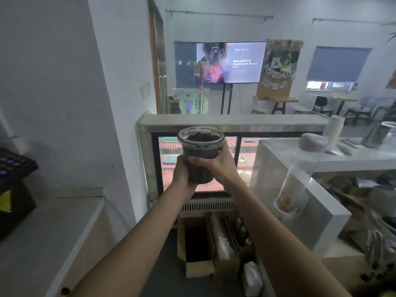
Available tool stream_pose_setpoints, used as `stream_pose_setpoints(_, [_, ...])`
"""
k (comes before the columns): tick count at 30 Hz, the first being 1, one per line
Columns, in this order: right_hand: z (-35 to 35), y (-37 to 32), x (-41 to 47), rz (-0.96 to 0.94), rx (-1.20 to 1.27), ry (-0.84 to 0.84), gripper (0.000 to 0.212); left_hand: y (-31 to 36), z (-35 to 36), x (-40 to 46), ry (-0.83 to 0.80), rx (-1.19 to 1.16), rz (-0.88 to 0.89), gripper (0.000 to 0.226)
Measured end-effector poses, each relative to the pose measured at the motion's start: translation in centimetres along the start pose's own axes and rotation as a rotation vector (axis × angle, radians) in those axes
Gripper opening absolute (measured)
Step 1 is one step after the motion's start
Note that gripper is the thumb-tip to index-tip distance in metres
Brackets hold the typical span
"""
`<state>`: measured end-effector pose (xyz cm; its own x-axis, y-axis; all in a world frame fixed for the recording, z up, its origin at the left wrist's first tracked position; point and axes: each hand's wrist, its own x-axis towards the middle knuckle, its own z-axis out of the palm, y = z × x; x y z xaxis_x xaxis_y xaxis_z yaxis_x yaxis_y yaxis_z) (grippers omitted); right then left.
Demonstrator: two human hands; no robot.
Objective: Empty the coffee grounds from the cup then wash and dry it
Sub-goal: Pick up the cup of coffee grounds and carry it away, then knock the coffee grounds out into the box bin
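Observation:
A clear plastic cup packed with dark coffee grounds is held upright in front of me at arm's length. My left hand wraps its lower left side and bottom. My right hand grips its right side, fingers curled across the front. The rim is open and the grounds reach almost to the top. The cup hangs in the air before a lit glass display fridge.
A white counter runs along the left with a dark register. On the right a white counter carries a clear cup dispenser tube. An open cardboard box and bottles sit on the floor below.

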<state>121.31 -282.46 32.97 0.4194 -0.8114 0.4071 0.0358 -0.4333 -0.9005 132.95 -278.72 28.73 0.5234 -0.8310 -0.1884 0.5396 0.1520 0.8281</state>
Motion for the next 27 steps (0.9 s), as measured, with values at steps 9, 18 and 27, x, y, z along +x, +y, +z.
stream_pose_setpoints(9, [0.7, 10.3, 14.0, -0.003, -0.001, -0.041, 0.098, -1.8, 2.1, 16.0, 0.090, -0.022, -0.034, 0.051])
stream_pose_setpoints(18, [4.7, 20.2, 23.4, 0.106, 0.016, -0.069, 0.098, -4.0, -0.7, 29.7, 0.153, 0.024, -0.101, 0.055])
stream_pose_setpoints(27, [10.0, 30.9, 28.8, 0.264, -0.001, -0.002, 0.097, -7.7, -6.4, 42.4, 0.180, 0.098, -0.259, 0.050])
